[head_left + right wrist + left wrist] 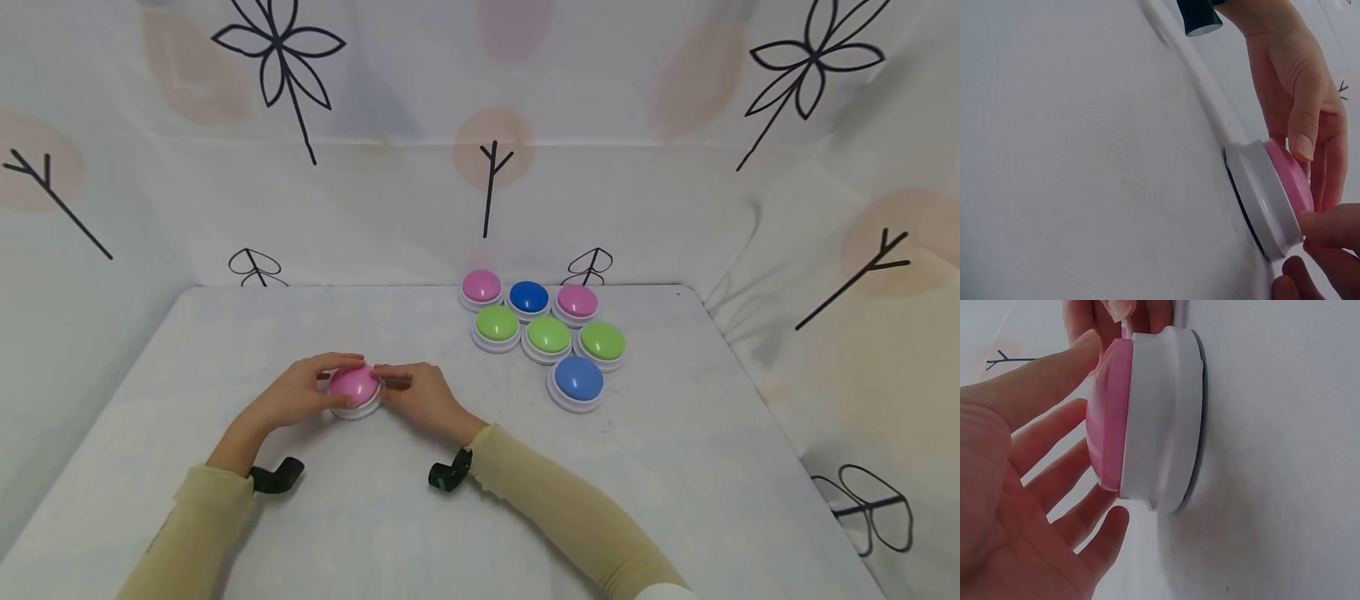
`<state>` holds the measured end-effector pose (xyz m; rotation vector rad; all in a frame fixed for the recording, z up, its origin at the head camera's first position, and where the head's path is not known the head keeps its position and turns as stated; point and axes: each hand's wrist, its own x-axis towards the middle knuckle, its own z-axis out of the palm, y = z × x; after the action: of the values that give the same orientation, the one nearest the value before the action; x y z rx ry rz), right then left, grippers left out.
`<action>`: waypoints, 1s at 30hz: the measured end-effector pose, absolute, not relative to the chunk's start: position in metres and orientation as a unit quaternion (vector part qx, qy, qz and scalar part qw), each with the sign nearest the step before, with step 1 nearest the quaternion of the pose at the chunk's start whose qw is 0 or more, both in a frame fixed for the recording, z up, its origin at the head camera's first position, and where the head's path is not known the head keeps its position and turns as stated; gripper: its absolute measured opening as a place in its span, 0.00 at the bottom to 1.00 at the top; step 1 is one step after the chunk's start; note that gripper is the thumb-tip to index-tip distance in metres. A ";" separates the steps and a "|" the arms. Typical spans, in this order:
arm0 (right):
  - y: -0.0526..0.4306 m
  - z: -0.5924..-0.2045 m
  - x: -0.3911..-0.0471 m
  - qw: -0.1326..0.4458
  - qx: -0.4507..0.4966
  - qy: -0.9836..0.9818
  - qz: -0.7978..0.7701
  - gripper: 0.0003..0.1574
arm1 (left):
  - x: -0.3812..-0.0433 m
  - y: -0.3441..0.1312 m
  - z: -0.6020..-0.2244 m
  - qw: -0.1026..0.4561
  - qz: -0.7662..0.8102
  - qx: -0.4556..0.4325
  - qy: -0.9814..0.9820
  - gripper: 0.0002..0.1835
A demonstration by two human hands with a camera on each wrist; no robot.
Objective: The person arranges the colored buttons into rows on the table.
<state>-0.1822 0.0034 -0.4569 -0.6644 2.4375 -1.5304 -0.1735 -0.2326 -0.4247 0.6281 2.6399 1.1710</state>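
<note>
A pink push button [355, 385] with a white round base sits on the white table, left of the middle. My left hand [302, 390] holds it from the left, thumb on the near side and fingers reaching round the far side. From the right, my right hand [427, 398] pinches the edge of the pink cap. In the left wrist view, the cap and the white base [1160, 419] show side-on, with the left thumb and fingers about the cap. The right wrist view shows right fingertips [1316, 222] touching the cap's rim [1291, 178].
At the back right stands a cluster of similar buttons: a blue one [528, 297], pink ones [482, 287], green ones [548, 335] and a nearer blue one [579, 379]. Patterned white cloth [390, 208] hangs behind and beside the table [360, 533].
</note>
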 end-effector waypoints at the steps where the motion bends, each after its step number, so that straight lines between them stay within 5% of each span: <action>1: 0.005 -0.456 -0.183 0.099 -0.223 0.821 -0.516 0.23 | -0.174 -0.231 -0.424 0.091 0.395 0.212 0.889 0.31; 15: 0.044 -0.441 -0.198 0.108 -0.188 0.829 -0.516 0.22 | -0.196 -0.193 -0.414 0.080 0.401 0.229 0.883 0.26; 30: 0.138 -0.418 -0.235 0.036 -0.097 0.844 -0.527 0.22 | -0.233 -0.127 -0.411 0.089 0.458 0.244 0.850 0.23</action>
<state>-0.2353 0.1381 -0.4180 -0.2984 2.5915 -1.6177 -0.2327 -0.1266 -0.4112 0.7264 2.5291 1.3610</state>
